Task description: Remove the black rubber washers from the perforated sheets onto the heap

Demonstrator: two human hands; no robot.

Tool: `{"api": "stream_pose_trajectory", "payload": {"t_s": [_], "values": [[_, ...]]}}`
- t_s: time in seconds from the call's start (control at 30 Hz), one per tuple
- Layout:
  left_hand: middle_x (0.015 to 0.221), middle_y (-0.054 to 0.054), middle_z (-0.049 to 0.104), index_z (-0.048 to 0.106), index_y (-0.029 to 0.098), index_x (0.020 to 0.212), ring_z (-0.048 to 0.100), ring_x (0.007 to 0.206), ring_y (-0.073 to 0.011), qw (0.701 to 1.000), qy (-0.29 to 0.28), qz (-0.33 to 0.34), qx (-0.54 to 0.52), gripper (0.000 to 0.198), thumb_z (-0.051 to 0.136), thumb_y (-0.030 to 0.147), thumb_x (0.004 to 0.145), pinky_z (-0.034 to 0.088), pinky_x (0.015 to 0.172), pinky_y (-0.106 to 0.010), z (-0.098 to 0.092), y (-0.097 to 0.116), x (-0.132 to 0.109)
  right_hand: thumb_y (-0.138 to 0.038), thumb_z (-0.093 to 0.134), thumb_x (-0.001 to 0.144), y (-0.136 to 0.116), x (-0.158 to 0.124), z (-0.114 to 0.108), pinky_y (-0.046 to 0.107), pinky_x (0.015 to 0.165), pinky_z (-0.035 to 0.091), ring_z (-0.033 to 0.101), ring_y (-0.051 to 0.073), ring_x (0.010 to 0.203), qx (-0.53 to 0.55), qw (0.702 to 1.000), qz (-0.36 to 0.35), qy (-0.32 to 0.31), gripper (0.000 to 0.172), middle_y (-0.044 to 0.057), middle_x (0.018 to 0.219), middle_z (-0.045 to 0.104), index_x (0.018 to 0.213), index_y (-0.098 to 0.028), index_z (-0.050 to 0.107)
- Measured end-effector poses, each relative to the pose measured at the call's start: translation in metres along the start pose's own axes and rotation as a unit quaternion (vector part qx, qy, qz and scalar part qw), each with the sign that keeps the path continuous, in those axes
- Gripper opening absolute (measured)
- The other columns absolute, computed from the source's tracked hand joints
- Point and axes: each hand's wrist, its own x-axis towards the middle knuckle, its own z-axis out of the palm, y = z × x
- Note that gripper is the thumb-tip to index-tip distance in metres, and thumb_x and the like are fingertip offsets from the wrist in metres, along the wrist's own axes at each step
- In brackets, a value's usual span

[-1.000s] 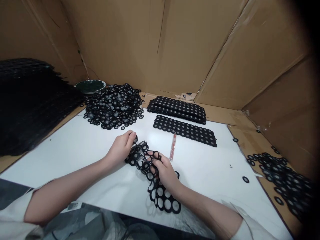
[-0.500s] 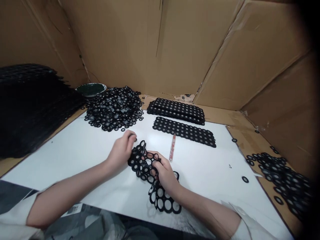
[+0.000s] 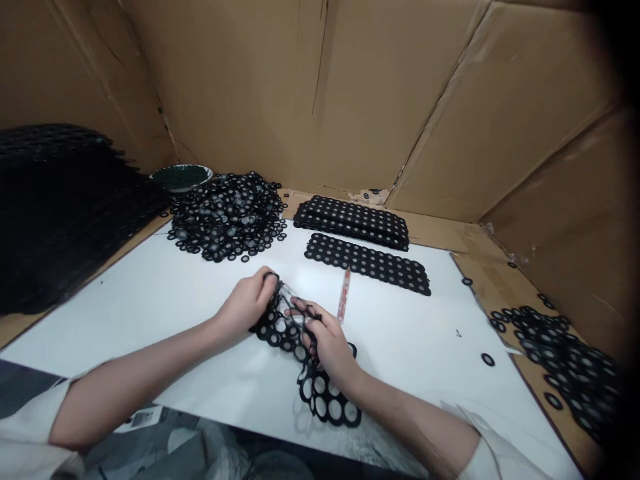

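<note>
A limp black sheet full of round holes [image 3: 336, 408] hangs bunched between my hands over the white board. My right hand [image 3: 327, 343] is closed around its middle, fingers partly behind it, and the lower end droops below onto the board. At the sheet's upper left, my left hand [image 3: 253, 298] is closed in a pinch on its black edge. Blurred, stretched strands run from that pinch toward my right fingers. Whether a loose ring is also in the left pinch, I cannot tell.
Black rings [image 3: 233, 213] lie heaped at back left beside a bowl [image 3: 181, 177] and a tall dark stack [image 3: 65, 220]. Flat perforated sheets [image 3: 367, 263] lie at the back, near a red-and-clear strip [image 3: 344, 295]. More rings [image 3: 560, 347] are scattered right. Cardboard walls [image 3: 300, 87] enclose the board.
My left hand, which held a small black ring piece apart from the sheet, has shifted slightly right and down to the sheet's edge. The strands there are now pulled taut. My right hand stays almost still.
</note>
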Motion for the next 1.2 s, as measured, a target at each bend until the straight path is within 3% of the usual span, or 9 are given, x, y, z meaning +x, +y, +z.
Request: {"api": "stream_pose_trajectory", "payload": {"t_s": [0.07, 0.13, 0.3, 0.37, 0.53, 0.63, 0.77, 1.0, 1.2], "values": [[0.068, -0.003, 0.055, 0.048, 0.018, 0.081, 0.052, 0.063, -0.0164, 0.993, 0.109, -0.038, 0.014, 0.034, 0.020, 0.037, 0.084, 0.037, 0.056, -0.025, -0.015, -0.008, 0.010, -0.016, 0.036, 0.069, 0.000, -0.001, 0.000, 0.016, 0.036, 0.026, 0.037, 0.004, 0.043, 0.001, 1.000, 0.007, 0.019, 0.035, 0.002, 0.087, 0.057, 0.097, -0.020, 0.057], [0.072, -0.004, 0.055, 0.047, 0.018, 0.084, 0.052, 0.066, -0.0175, 0.989, 0.136, -0.045, 0.032, 0.034, 0.019, 0.038, 0.084, 0.037, 0.057, -0.026, -0.026, -0.015, 0.015, -0.016, 0.036, 0.070, 0.002, -0.001, 0.000, 0.016, 0.037, 0.026, 0.039, 0.004, 0.045, 0.000, 1.000, 0.013, 0.029, 0.034, 0.002, 0.089, 0.057, 0.097, -0.020, 0.055], [0.080, -0.004, 0.060, 0.044, 0.021, 0.090, 0.056, 0.072, -0.0217, 0.988, -0.038, -0.009, 0.148, 0.030, 0.023, 0.041, 0.083, 0.038, 0.061, -0.028, -0.027, -0.024, 0.004, -0.019, 0.037, 0.073, 0.005, -0.001, 0.002, 0.018, 0.039, 0.030, 0.038, 0.005, 0.043, -0.015, 0.999, -0.009, 0.032, 0.030, 0.002, 0.088, 0.057, 0.099, -0.020, 0.052], [0.089, -0.007, 0.059, 0.042, 0.020, 0.095, 0.056, 0.074, -0.0235, 0.978, -0.061, -0.010, 0.200, 0.032, 0.021, 0.040, 0.084, 0.038, 0.062, -0.030, -0.028, -0.030, -0.002, -0.021, 0.038, 0.075, 0.006, -0.001, 0.002, 0.019, 0.041, 0.033, 0.040, 0.006, 0.044, -0.027, 0.999, -0.020, 0.034, 0.028, 0.001, 0.087, 0.057, 0.099, -0.020, 0.052], [0.104, -0.012, 0.053, 0.038, 0.018, 0.107, 0.056, 0.080, -0.0262, 0.951, -0.004, -0.035, 0.306, 0.036, 0.018, 0.038, 0.084, 0.040, 0.065, -0.034, -0.049, -0.069, -0.004, -0.025, 0.038, 0.077, 0.006, -0.002, 0.000, 0.021, 0.044, 0.035, 0.041, 0.007, 0.046, -0.057, 0.998, -0.026, 0.026, 0.025, 0.000, 0.080, 0.056, 0.098, -0.020, 0.053], [0.100, -0.014, 0.052, 0.041, 0.016, 0.106, 0.056, 0.074, -0.0272, 0.932, 0.021, -0.071, 0.354, 0.038, 0.018, 0.037, 0.084, 0.041, 0.061, -0.036, -0.061, -0.103, -0.001, -0.025, 0.039, 0.077, 0.007, -0.002, -0.001, 0.022, 0.045, 0.037, 0.041, 0.008, 0.046, -0.075, 0.996, -0.032, 0.026, 0.026, 0.000, 0.076, 0.056, 0.099, -0.019, 0.053], [0.095, -0.015, 0.050, 0.042, 0.015, 0.109, 0.055, 0.072, -0.0276, 0.932, 0.054, -0.077, 0.349, 0.040, 0.021, 0.036, 0.083, 0.041, 0.064, -0.038, -0.067, -0.133, 0.008, -0.025, 0.040, 0.077, 0.006, -0.001, 0.001, 0.022, 0.046, 0.039, 0.042, 0.007, 0.046, -0.079, 0.996, -0.040, 0.027, 0.026, 0.002, 0.087, 0.057, 0.098, -0.018, 0.053], [0.101, -0.012, 0.046, 0.044, 0.018, 0.111, 0.055, 0.075, -0.0227, 0.952, 0.094, -0.045, 0.289, 0.042, 0.031, 0.041, 0.080, 0.041, 0.076, -0.036, -0.080, -0.136, 0.017, -0.027, 0.041, 0.077, 0.007, -0.001, 0.001, 0.022, 0.047, 0.040, 0.043, 0.006, 0.046, -0.074, 0.996, -0.033, 0.030, 0.025, 0.003, 0.091, 0.057, 0.097, -0.017, 0.053], [0.094, -0.008, 0.048, 0.045, 0.016, 0.106, 0.053, 0.069, -0.0180, 0.970, 0.089, -0.034, 0.225, 0.050, 0.049, 0.048, 0.068, 0.043, 0.070, -0.031, -0.094, -0.139, 0.012, -0.032, 0.043, 0.078, 0.009, -0.001, 0.000, 0.024, 0.053, 0.041, 0.047, 0.010, 0.051, -0.093, 0.994, -0.036, 0.038, 0.027, 0.001, 0.072, 0.057, 0.098, -0.016, 0.052]]}}
